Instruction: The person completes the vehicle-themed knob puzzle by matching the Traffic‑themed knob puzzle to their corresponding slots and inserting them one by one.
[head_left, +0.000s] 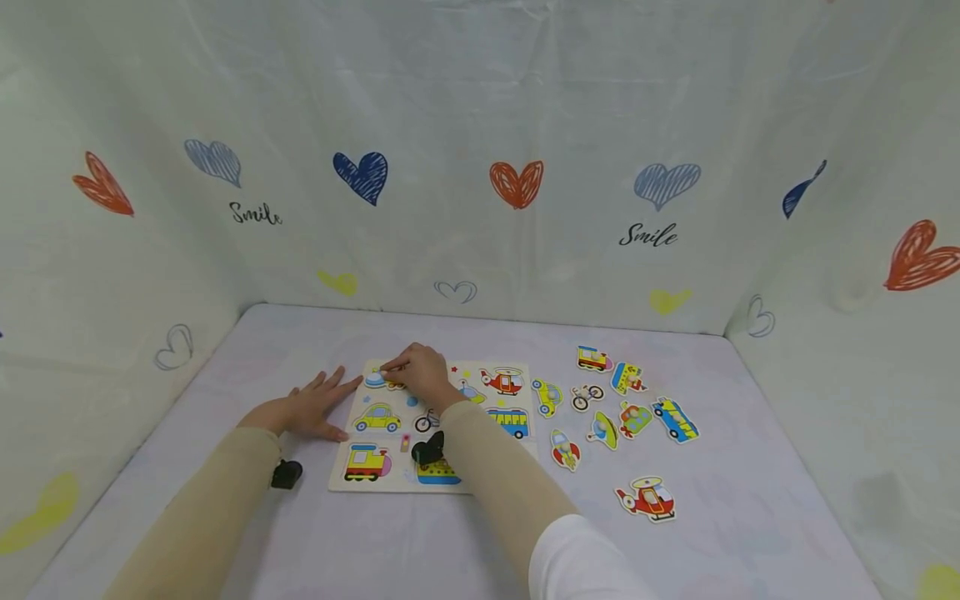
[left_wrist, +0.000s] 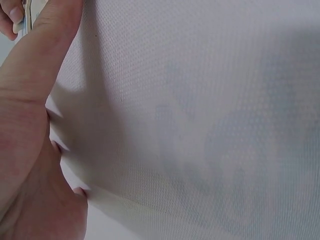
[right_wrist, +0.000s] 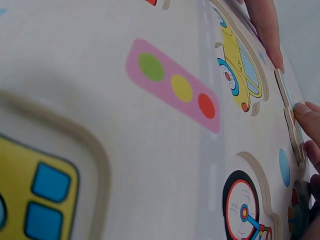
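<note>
My right hand (head_left: 423,375) reaches across a wooden puzzle board (head_left: 401,477) to its far left corner. There its thumb and fingertips pinch a puzzle piece (head_left: 373,380) with blue and white showing; the fingers cover most of its picture. In the right wrist view the wooden edge of this piece (right_wrist: 291,130) stands above the board's surface. My left hand (head_left: 315,407) lies with fingers spread at the board's left edge, thumb near the side and fingertips by the far left corner. Pictured recesses on the board include a yellow car (head_left: 377,417), a train (head_left: 367,462) and a helicopter (head_left: 502,381).
Right of the board lie several loose pieces, among them a yellow car (head_left: 547,398), a bicycle (head_left: 587,397), a rocket (head_left: 566,451), a bus (head_left: 676,419) and, nearest me, a helicopter (head_left: 647,500). A curtain with printed hearts (head_left: 517,183) surrounds the table.
</note>
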